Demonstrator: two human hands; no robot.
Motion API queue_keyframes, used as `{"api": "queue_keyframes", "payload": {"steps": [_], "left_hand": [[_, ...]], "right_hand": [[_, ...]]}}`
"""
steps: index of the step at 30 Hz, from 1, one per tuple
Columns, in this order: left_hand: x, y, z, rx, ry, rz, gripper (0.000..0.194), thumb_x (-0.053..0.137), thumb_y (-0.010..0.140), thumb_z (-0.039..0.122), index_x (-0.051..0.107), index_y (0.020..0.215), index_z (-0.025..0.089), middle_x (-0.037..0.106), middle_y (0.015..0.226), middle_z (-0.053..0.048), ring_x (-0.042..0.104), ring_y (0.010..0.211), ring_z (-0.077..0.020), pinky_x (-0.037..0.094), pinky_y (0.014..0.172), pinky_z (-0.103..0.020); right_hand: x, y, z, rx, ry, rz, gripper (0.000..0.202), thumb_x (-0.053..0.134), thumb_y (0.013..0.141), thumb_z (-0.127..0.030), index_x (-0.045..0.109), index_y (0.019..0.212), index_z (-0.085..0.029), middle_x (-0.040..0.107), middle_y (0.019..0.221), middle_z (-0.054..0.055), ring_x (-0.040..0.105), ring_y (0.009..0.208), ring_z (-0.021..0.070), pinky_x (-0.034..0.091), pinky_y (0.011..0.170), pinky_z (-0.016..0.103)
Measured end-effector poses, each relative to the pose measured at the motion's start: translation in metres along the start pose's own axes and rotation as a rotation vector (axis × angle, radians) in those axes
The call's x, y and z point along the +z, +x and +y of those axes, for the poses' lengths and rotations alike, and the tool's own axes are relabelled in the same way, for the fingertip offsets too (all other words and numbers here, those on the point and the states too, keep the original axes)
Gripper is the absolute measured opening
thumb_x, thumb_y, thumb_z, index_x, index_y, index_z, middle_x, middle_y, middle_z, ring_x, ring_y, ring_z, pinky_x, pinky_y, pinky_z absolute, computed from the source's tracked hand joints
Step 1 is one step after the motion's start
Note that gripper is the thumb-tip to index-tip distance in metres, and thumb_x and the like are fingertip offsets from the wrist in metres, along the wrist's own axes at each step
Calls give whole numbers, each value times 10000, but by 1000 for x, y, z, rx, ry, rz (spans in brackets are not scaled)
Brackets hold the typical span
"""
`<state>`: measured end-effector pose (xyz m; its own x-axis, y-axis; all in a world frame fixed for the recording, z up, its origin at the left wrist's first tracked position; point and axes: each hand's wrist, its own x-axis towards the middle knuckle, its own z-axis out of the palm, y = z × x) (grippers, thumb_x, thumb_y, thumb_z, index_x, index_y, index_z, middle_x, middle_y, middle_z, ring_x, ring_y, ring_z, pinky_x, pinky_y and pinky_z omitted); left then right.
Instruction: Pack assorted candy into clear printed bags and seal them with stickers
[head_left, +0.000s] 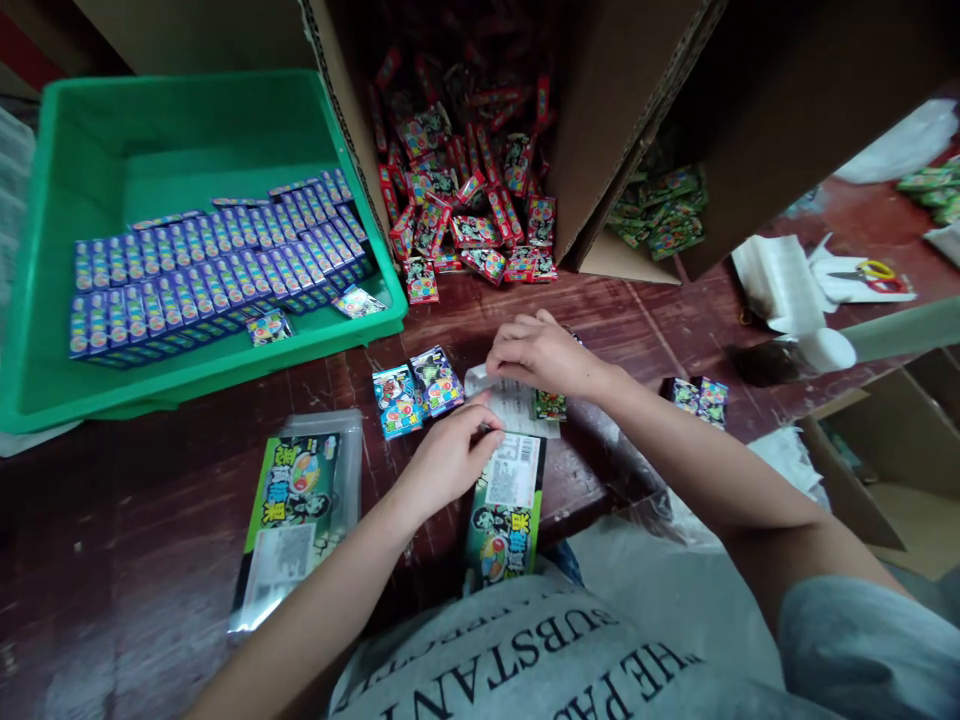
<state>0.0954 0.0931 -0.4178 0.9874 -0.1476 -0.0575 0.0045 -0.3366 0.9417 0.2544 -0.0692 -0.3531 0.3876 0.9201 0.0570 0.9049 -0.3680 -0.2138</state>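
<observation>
Hands at the hub, 12 at the far side, and here we go from the left! Out at 8 o'clock lies a clear plastic case (350,480) with a green printed card in it, flat, seemingly parked there to leave working room. At 9, a blue packet (398,402) and a dark packet (437,381) sit together, within easy reach. Now the left hand (457,445): thumb and forefinger nearly together at the near edge of a white label sheet (517,405); whether they grip anything, I can't tell. The green pack (501,535) lies at 6, its top end right by the sheet, probably to keep both close. And the right hand (544,355)! Fingers curled in, pinching the sheet's far edge, likely to steady it. A small green packet (551,406) shows at its right end; a pair of packets (699,400) waits at 3.

Containers now! The green tub (187,385) at 10 holds purple boxes (217,265) in tidy rows, two loose packets in front. At 12, a cardboard box (615,110) spills red packets (472,232). Just past 1, another carton (787,110) holds green packets (664,215). Near 3, a white-lidded jar (829,350), contents too dark to tell!
</observation>
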Motion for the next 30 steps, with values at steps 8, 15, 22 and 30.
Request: {"api": "queue_keyframes", "payload": {"steps": [8,15,22,30], "left_hand": [[7,0,5,-6,35,-45,84,601,910,243,676,885,215,525,1526,-168,448,1461,-308,481,1043,-475],[5,-12,6,21,-22,41,94,601,925,276,675,939,220,653,1269,-126,620,1233,-276,518,938,-422],[-8,-33,22,-59,-286,-33,125,629,938,322,624,1029,236,640,844,2,585,752,-152,449,663,-282],[-4,-33,36,-70,-254,-40,113,626,932,318,643,1001,231,622,819,8,523,675,-129,400,599,-265]], "right_hand": [[25,9,12,100,-256,46,240,509,1028,-213,741,968,-206,684,1009,94,539,982,262,309,898,441],[-6,-19,-19,245,867,96,203,716,913,-392,675,975,-204,691,887,7,614,819,159,473,782,319],[-29,-56,-48,340,1444,-352,427,771,837,-286,535,1188,-222,667,842,-41,626,731,102,513,677,241],[-9,-61,-56,290,1050,-239,589,737,837,-238,417,1332,-225,646,845,-39,612,726,131,489,656,267]]}}
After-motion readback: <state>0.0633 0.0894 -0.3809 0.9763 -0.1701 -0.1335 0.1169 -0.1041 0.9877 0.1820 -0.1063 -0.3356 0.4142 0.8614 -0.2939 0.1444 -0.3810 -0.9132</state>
